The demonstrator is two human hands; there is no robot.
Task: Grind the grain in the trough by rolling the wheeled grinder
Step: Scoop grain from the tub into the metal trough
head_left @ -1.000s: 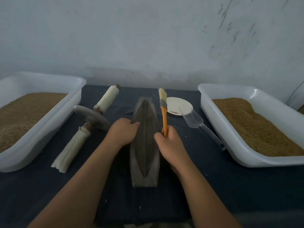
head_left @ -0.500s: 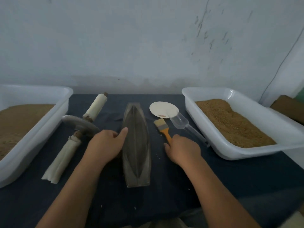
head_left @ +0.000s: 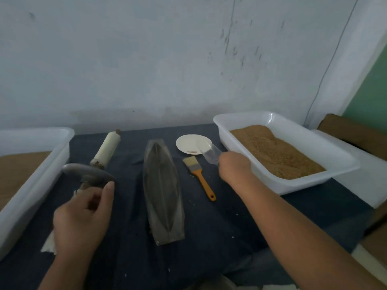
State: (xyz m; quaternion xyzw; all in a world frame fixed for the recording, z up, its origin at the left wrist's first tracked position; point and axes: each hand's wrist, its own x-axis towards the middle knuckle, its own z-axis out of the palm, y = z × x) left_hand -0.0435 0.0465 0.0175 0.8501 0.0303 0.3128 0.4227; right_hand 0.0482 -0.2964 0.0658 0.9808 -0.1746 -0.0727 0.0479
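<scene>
The boat-shaped metal trough (head_left: 163, 191) lies lengthwise on the dark cloth in the middle; its inside looks dark and bare. To its left lies the wheeled grinder, a grey disc (head_left: 88, 174) on an axle with cloth-wrapped handles; the far handle (head_left: 109, 148) shows fully. My left hand (head_left: 81, 218) hovers over the near handle with loosely curled fingers, its thumb by the disc's edge. My right hand (head_left: 234, 166) grips the handle of a clear plastic scoop (head_left: 209, 153), whose bowl sits at the edge of a small white plate (head_left: 193, 144).
An orange-handled brush (head_left: 199, 174) lies on the cloth between trough and scoop. A white tub (head_left: 236, 119) heaped with brown grain stands at the right. Another grain-filled tub (head_left: 41, 132) stands at the left. A wall closes the back.
My right hand laid the brush down on the cloth and took hold of the scoop. My left hand left the trough's side and moved left over the grinder.
</scene>
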